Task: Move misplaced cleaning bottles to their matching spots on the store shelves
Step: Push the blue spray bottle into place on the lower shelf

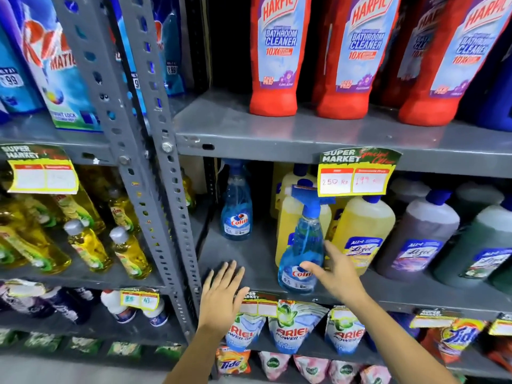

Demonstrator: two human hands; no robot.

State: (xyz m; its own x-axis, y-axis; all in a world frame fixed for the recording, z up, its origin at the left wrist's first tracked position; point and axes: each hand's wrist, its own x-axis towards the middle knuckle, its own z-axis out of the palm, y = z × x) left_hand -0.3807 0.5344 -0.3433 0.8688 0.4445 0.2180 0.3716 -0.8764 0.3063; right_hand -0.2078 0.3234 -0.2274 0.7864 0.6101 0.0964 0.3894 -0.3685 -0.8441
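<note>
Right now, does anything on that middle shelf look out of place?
Yes. One blue Colin spray bottle stands at the shelf's front edge, in front of the yellow Lizol bottles, while another Colin spray bottle stands alone further back left. The right hand is open beside the front one.

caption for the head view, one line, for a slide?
Right hand reaching for a front Colin spray bottle on the middle shelf, left hand open at the shelf's edge, second Colin bottle behind.

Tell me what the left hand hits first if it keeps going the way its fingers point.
Probably nothing soon: the left hand points along bare shelf. The first thing in that line looks like the back spray bottle, though depth is hard to judge.
</note>
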